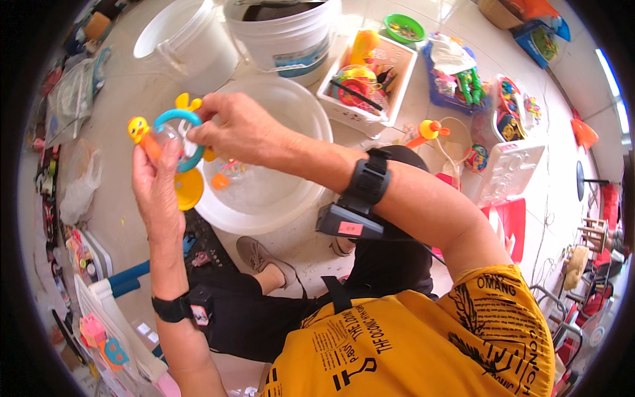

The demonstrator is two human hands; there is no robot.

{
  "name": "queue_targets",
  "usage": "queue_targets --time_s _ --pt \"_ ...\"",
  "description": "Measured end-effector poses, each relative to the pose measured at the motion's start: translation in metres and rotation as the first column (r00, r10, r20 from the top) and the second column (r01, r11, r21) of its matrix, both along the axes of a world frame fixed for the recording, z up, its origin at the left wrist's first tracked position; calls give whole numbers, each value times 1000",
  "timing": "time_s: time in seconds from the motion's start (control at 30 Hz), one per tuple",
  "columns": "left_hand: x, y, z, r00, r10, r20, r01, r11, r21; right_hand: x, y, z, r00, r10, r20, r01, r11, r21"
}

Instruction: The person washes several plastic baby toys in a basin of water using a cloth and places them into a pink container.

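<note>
My left hand (159,186) grips a plastic toy with a yellow duck's head (138,129) and an orange body (152,150). My right hand (233,129) pinches a blue plastic ring (171,115) just beside it. A yellow winged piece (186,102) pokes up by my right fingers, and clear plastic shows inside the ring. Below the ring is a round yellow disc (189,189). Whether these parts are joined cannot be told. Under both hands stands a wide white basin (278,208); an orange piece (220,181) and small coloured bits lie in it.
Beyond the basin stand two white buckets (198,59) (278,42). To the right are a white box of toys (359,116), a green bowl (404,28), a blue basket (441,97) and a red bin (516,228). A plastic bag (82,183) lies at left.
</note>
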State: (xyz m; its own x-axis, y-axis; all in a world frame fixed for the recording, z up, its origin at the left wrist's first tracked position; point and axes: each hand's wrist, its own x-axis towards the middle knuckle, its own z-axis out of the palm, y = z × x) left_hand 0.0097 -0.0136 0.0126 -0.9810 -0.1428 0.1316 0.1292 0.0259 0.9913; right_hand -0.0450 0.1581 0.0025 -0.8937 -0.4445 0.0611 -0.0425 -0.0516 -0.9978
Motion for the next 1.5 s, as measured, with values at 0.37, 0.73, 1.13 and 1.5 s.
queue_targets --time_s 0.37,0.73,1.13,1.5 --pt "3 -4 -3 926 -306 222 197 892 408 -8 9 6 856 444 265 -241 796 -556" --pt "-4 -6 -18 960 -115 255 48 965 257 2 5 5 990 139 -34 -142 987 -70" --pt "3 -3 -17 927 -225 301 110 929 353 4 14 17 985 135 112 -110 973 -203" --pt "-4 -18 -21 914 -309 263 166 876 454 9 3 14 994 -77 -75 60 977 -202"
